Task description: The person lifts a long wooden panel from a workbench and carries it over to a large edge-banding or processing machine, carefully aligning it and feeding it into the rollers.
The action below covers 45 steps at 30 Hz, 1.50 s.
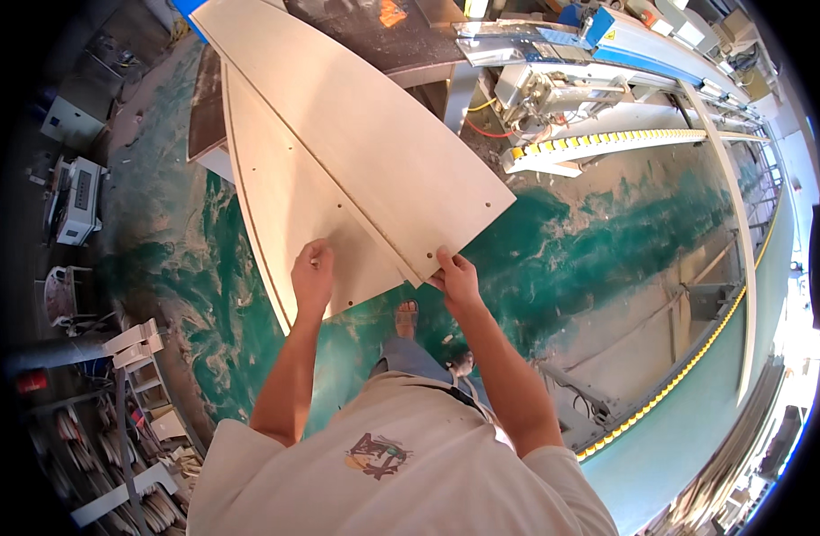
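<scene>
Two large pale wooden panels, plywood by their look, lie overlapping in front of me. The upper panel (374, 116) is lifted slightly at its near corner, where my right hand (457, 279) grips the edge, thumb on top and fingers underneath. Below it shows the lower panel (285, 192), with a few small dark holes. My left hand (312, 277) is over the lower panel's near part, its fingers curled together; whether anything small is inside them is hidden. The panels' far ends rest on a dark brown table (374, 36).
To the right stands a long machine (553, 94) with a yellow-toothed rail (615, 140). A rack of wood offcuts (146, 420) is at the lower left, a white chair (63, 295) above it. Dust covers the green floor (553, 232).
</scene>
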Tool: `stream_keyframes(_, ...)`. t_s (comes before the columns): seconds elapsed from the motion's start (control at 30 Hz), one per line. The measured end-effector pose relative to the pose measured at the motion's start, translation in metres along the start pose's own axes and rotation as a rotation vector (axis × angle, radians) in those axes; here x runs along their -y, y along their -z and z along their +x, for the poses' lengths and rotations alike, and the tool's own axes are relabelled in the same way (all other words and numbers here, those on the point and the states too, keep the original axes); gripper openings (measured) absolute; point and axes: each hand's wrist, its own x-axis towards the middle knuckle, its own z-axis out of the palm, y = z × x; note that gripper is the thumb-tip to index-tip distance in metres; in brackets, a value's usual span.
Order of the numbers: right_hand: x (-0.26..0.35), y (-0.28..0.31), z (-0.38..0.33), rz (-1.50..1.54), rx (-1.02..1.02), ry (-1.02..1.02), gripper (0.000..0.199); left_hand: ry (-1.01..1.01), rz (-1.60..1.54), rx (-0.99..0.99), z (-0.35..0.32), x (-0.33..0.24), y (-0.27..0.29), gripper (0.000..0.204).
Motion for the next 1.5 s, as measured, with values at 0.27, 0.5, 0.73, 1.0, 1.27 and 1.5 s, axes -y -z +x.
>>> stream_keyframes(0.27, -0.015, 0.083, -0.086, 0.022, -0.031, 0.048, 0.044, 0.086, -0.36, 0.11, -0.075, -0.001, -0.006, 0.019)
stream_keyframes(0.5, -0.007, 0.262, -0.23, -0.087, -0.242, 0.085, 0.031, 0.059, -0.354, 0.156, -0.149, 0.005, -0.022, 0.018)
stream_keyframes(0.73, -0.015, 0.504, -0.43, -0.067, -0.416, 0.049, 0.035, 0.198, -0.231, 0.271, -0.21, 0.019, -0.049, 0.034)
stream_keyframes(1.0, -0.109, 0.767, -0.611, -0.427, -1.223, -0.489, 0.061, 0.651, -0.57, 0.26, -0.188, 0.029, -0.083, 0.078)
stream_keyframes(1.27, -0.182, 0.787, -0.684, -0.645, -1.596, -0.725, 0.059, 0.817, -0.589, 0.352, -0.247, -0.059, -0.14, 0.057)
stream_keyframes(1.5, -0.231, 0.803, -0.705, -0.586, -1.665, -0.754, 0.057, 0.819, -0.401, 0.502, -0.329, -0.111, -0.176, 0.046)
